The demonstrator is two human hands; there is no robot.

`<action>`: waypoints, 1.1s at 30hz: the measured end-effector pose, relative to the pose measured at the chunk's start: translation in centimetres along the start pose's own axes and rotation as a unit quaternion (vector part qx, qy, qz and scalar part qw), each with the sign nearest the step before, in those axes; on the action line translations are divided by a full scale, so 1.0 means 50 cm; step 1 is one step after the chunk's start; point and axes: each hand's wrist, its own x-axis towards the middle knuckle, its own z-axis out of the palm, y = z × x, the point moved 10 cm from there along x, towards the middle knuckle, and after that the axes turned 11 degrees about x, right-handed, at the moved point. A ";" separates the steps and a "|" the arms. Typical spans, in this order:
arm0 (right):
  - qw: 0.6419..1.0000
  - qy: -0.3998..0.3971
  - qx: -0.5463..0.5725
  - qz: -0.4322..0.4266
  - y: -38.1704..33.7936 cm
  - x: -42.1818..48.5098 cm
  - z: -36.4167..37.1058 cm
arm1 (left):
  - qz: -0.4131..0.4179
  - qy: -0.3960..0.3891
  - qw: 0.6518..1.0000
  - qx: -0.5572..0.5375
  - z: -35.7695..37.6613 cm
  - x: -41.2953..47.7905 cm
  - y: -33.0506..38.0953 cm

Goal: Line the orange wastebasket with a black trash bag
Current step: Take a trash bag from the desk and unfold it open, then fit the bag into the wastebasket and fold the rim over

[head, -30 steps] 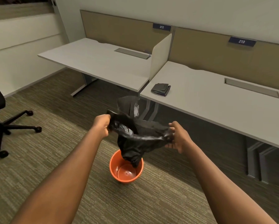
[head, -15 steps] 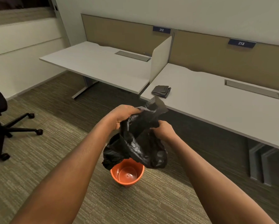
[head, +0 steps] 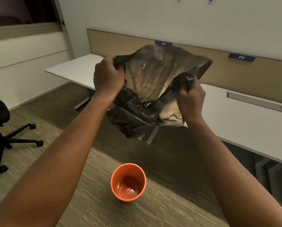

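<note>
The black trash bag (head: pixel 146 89) is spread in the air at chest height, thin enough that the desks show through it. My left hand (head: pixel 108 76) grips its left edge in a fist. My right hand (head: pixel 190 97) clutches a bunched part of its right edge. The orange wastebasket (head: pixel 117 176) stands upright and empty on the carpet below and nearer to me, well clear of the bag.
Two white desks (head: pixel 245 122) with a tan partition (head: pixel 114 41) run along the wall behind the bag. A black office chair (head: pixel 4 128) on castors stands at the left. Carpet surrounds the wastebasket.
Both hands have lifted the bag up and away from the wastebasket and pulled it wide apart. The view has tilted upward.
</note>
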 end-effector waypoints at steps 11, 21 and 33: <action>0.760 -0.507 -0.351 0.206 0.416 -0.296 0.112 | 0.029 -0.646 0.708 0.282 0.364 -0.437 -0.351; 0.997 -0.020 -0.010 -0.071 0.052 -0.015 0.007 | -0.118 -0.012 0.979 -0.169 0.075 -0.089 -0.173; 0.782 -0.502 -0.297 0.219 0.473 -0.293 0.078 | -0.251 -0.512 0.813 0.119 0.327 -0.467 -0.516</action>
